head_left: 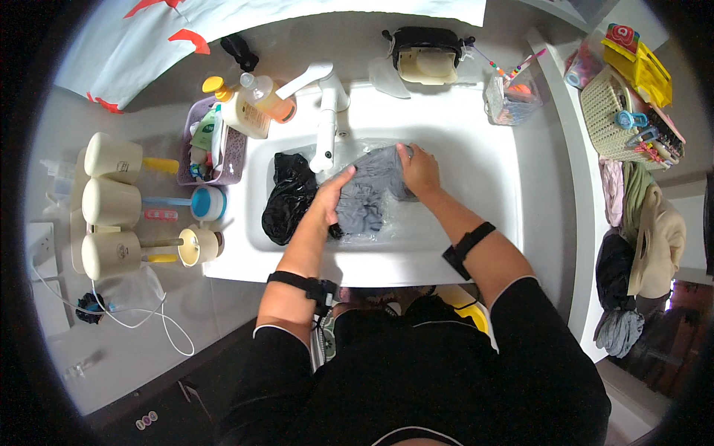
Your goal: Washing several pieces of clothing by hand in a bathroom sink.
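Soaked grey cloth, rumpled and partly under water, lies in the white sink. At its left side, my left hand is closed on an edge of it, close to the faucet spout; the thumb shows and the other fingers are mostly hidden. My right hand grips the upper right part of the same cloth, its fingers curled into the folds. A glossy wet black cloth is bunched in the basin left of my left hand. The white faucet stands over the grey cloth.
Behind the basin's left stand a pump bottle and an orange-liquid bottle, beside a purple basket. Wall-mounted cups are farther left. A soap holder and clear container sit at the back; clothes hang right.
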`<state>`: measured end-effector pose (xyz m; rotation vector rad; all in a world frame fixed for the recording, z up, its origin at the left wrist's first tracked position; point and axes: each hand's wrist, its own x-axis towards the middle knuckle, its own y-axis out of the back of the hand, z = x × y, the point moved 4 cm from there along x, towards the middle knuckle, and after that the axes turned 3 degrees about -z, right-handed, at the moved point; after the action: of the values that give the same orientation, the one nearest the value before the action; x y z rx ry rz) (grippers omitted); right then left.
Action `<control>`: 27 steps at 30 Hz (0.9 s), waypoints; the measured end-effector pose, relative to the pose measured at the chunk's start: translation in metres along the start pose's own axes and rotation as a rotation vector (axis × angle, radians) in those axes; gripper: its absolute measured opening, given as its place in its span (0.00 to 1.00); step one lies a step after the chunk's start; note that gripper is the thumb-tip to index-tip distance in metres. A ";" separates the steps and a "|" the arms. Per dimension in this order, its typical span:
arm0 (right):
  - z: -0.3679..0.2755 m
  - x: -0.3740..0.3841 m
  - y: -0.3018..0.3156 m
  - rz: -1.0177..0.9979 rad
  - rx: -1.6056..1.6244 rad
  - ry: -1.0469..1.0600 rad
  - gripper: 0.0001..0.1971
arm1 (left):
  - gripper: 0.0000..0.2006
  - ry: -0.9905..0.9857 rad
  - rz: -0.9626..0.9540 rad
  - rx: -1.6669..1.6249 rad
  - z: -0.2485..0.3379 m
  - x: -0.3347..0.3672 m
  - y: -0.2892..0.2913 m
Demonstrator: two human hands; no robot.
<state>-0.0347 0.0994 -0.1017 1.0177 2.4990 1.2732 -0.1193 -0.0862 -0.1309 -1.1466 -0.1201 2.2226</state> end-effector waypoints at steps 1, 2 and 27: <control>0.003 0.002 0.005 -0.006 0.001 0.004 0.21 | 0.35 -0.039 0.113 0.204 0.001 0.000 0.017; 0.003 0.003 0.007 -0.131 -0.028 -0.022 0.20 | 0.39 -0.043 0.067 0.186 0.008 -0.008 0.015; 0.028 -0.007 -0.096 -0.653 -0.321 0.103 0.23 | 0.21 -0.230 0.481 1.156 -0.033 -0.001 0.024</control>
<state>-0.0659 0.0743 -0.1940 0.0470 2.2807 1.4377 -0.1054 -0.1122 -0.1586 -0.2670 1.2853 2.1837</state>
